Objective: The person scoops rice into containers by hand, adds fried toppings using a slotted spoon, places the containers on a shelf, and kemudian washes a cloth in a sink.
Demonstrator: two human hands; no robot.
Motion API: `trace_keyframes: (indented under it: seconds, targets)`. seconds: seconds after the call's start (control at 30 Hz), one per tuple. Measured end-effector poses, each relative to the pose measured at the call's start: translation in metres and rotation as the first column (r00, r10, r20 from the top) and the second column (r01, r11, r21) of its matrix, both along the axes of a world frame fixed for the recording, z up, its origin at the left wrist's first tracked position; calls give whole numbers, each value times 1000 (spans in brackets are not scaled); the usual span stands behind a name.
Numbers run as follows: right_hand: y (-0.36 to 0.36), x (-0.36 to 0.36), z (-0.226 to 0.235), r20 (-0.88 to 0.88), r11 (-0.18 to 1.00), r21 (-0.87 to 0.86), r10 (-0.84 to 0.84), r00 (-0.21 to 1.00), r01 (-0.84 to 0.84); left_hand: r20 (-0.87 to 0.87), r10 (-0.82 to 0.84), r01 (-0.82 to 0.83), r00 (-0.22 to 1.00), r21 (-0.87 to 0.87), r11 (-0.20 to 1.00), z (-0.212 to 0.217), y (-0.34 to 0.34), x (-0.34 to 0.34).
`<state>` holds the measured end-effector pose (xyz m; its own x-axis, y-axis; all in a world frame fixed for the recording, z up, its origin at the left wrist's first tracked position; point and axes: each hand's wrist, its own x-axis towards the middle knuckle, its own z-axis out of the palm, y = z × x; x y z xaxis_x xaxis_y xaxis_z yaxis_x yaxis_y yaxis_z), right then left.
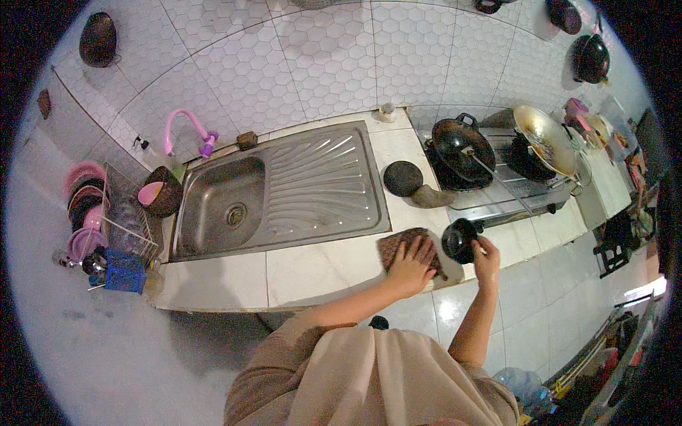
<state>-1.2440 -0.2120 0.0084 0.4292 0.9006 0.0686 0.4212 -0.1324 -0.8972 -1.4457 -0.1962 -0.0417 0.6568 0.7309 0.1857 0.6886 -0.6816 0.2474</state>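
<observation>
I see the sink (227, 206) set in the counter (312, 270), dish rack (106, 227) to its left, stove (497, 177) to its right. A cloth (398, 245) lies near the counter's near edge, under my left hand (412, 263); a cup (459, 240) sits just right of it.

Home kitchen. Evidence: steel sink (220, 207) with ribbed drainboard set in a tiled worktop (312, 270); pink tap (186, 128); two-burner gas stove (508, 188) carrying a black wok (462, 145); dish rack (106, 220) of plates; hexagon-tiled wall (320, 64).

Left hand (410, 264) flat, fingers spread, palm down; right hand (486, 254) raised, fingers curled in grip.
</observation>
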Motion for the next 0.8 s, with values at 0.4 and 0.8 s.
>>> trace_keyframes:
  seconds: [0.4, 0.8]
  targets:
    - [44, -6, -48, -196, 983, 100, 171, 965, -154, -58, 354, -356, 933, -21, 934, 7, -16, -108]
    - [102, -151, -17, -75, 814, 36, 581, 811, -580, -174, 818, -804, 549, 159, 573, -3, -73, -395]
